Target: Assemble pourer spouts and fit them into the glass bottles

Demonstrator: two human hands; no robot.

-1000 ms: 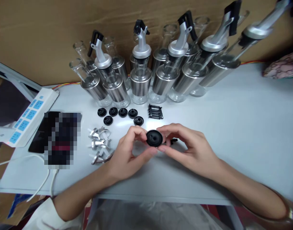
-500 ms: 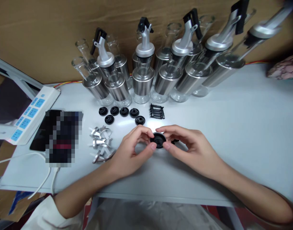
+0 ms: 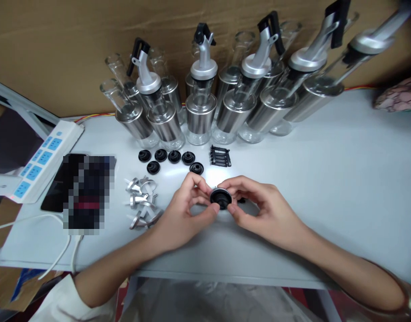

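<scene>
My left hand (image 3: 181, 214) and my right hand (image 3: 262, 208) meet above the middle of the white table (image 3: 326, 179), both pinching one round black rubber stopper (image 3: 220, 197) between thumb and fingers. A silver edge shows around the stopper. Behind my hands lie several loose black stoppers (image 3: 173, 157) and a small row of black clips (image 3: 220, 156). To the left of my left hand sits a pile of silver pourer spouts (image 3: 141, 201).
Glass and steel oil bottles (image 3: 199, 112) stand in a row at the back, some with silver pourers on top, against brown cardboard. A phone (image 3: 81, 188) and a white power strip (image 3: 40, 161) lie at the left. A patterned sleeve (image 3: 398, 96) shows at far right.
The stopper has been turned and tilted between my fingers, and my hands have closed in tighter round it, lower toward the table.
</scene>
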